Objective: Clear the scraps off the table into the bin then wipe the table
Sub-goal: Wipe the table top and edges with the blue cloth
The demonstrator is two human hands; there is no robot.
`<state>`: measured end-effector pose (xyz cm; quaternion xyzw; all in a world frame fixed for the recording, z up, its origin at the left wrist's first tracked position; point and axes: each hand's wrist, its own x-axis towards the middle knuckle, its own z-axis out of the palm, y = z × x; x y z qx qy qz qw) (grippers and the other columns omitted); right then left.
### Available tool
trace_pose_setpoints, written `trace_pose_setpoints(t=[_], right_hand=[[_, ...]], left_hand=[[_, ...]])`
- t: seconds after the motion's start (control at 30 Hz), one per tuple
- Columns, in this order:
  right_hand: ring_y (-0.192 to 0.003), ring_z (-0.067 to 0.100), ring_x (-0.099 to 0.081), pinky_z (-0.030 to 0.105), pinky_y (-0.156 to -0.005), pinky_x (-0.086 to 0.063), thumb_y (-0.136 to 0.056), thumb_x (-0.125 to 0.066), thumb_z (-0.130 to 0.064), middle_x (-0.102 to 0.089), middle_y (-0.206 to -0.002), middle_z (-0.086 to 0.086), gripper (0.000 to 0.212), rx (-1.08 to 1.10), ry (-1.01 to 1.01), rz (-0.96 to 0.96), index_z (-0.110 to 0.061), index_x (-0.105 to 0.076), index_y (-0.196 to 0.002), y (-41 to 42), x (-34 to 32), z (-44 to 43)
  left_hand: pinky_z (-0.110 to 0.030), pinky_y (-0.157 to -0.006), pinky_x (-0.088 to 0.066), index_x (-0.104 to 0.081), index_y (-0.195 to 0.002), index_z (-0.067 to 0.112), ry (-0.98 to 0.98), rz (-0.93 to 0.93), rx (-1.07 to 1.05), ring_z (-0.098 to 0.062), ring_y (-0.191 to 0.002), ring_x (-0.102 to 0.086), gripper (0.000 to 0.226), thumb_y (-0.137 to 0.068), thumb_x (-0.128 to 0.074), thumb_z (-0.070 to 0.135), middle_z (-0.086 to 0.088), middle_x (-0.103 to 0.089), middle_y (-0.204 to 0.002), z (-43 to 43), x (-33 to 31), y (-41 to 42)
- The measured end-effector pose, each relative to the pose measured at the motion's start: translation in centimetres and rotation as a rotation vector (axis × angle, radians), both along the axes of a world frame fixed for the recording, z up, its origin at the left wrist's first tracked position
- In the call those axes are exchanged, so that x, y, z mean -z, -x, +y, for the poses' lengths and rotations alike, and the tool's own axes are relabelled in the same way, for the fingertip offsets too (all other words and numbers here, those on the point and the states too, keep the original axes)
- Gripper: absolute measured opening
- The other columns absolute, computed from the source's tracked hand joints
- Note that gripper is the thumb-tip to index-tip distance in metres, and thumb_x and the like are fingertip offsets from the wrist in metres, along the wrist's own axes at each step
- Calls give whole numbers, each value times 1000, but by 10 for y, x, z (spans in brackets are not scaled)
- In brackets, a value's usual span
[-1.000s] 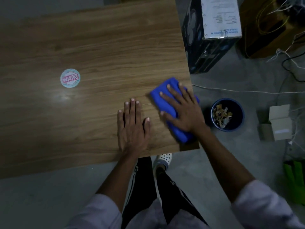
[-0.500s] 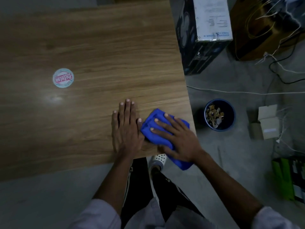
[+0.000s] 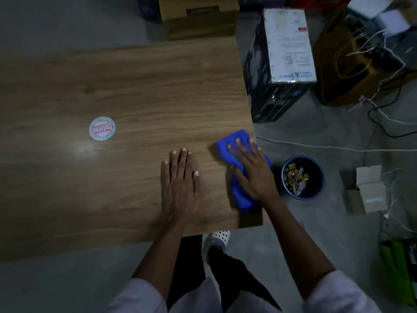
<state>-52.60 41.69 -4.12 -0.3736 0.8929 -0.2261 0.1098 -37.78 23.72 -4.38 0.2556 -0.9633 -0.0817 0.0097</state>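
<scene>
A blue cloth (image 3: 228,150) lies at the right edge of the wooden table (image 3: 126,91), part of it hanging past the edge. My right hand (image 3: 252,172) presses flat on the cloth with fingers spread. My left hand (image 3: 180,184) rests flat and open on the bare wood, a short way left of the cloth. On the floor just right of the table stands a dark blue round bin (image 3: 316,175) with brownish scraps (image 3: 295,177) inside.
A round sticker (image 3: 102,128) with red print is on the table at the left. Beyond the table's right edge stand a dark printed carton (image 3: 282,62), a brown box with wires (image 3: 352,71), small cardboard boxes (image 3: 367,190) and cables on the floor.
My right hand has slid the cloth from the near edge beside my left hand out and away to the table's right edge. My left hand has stayed flat in place.
</scene>
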Motion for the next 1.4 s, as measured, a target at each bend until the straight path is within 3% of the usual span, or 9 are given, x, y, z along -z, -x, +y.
trace_pose_setpoints(t=[0.07,0.2,0.4,0.6,0.77,0.9,1.07,1.23,1.4], right_hand=[[-159,28,0,59,-124,-14,-103,-36,-46,-16,-170,-3,60,86,-13,6,-30,-29,-160,2,1,-29],[-159,24,-2,49,-128,-7,-104,-44,-39,-18,-170,-5,58,-361,37,18,-33,-29,-159,3,4,-45],[-151,14,-33,35,-125,-28,-102,-53,-18,-37,-163,2,50,283,658,-389,-39,-42,-146,142,-26,-98],[-153,32,-24,55,-122,-23,-103,-47,-43,-25,-167,6,50,133,220,-37,-40,-40,-152,281,-24,-190],[-157,35,-8,55,-126,-11,-100,-38,-55,-16,-170,6,65,57,-137,73,-31,-29,-159,291,8,-236],[-157,29,-13,53,-126,-9,-97,-41,-65,-26,-168,3,80,142,-73,226,-19,-27,-160,279,8,-215],[-153,35,-26,51,-123,-28,-105,-51,-40,-34,-164,12,60,456,117,128,-10,-38,-155,243,24,-202],[-150,43,-29,53,-121,-31,-101,-48,-21,-46,-155,15,49,272,231,102,-3,-52,-146,257,32,-194],[-151,34,-29,46,-126,-21,-94,-50,-7,-49,-153,11,51,-91,178,114,-6,-54,-145,247,20,-151]], left_hand=[[-52,-124,-17,-33,-157,10,-31,67,-14,-24,-156,-14,56,-106,-23,32,-6,-27,-166,-8,0,14],[-49,-125,-18,-40,-152,4,-142,311,-56,-25,-154,-22,52,-108,-27,27,-9,-35,-162,-27,1,49],[-52,-124,-18,-49,-147,2,-363,586,39,-29,-152,-29,50,-106,-34,27,-13,-42,-157,-70,-2,138],[-52,-120,-27,-49,-146,4,-255,627,128,-29,-147,-36,49,-104,-42,28,-12,-45,-156,-129,-5,241],[-52,-122,-21,-28,-159,15,-61,410,322,-28,-155,-19,76,-88,-57,17,-6,-23,-167,-174,-8,318],[-50,-127,-3,-14,-162,18,18,139,586,-25,-157,-1,85,-85,-49,26,-1,-8,-170,-212,-1,365],[-40,-128,-2,-14,-162,19,0,40,807,-21,-157,-2,69,-100,-44,26,-1,-11,-170,-217,12,392],[-40,-128,-4,-20,-160,11,76,26,673,-25,-157,-10,66,-100,-45,22,-7,-19,-168,-198,2,366],[-51,-127,-3,-6,-158,-2,269,-210,404,-42,-154,-12,69,-94,-9,23,-25,-14,-165,-123,-12,294]])
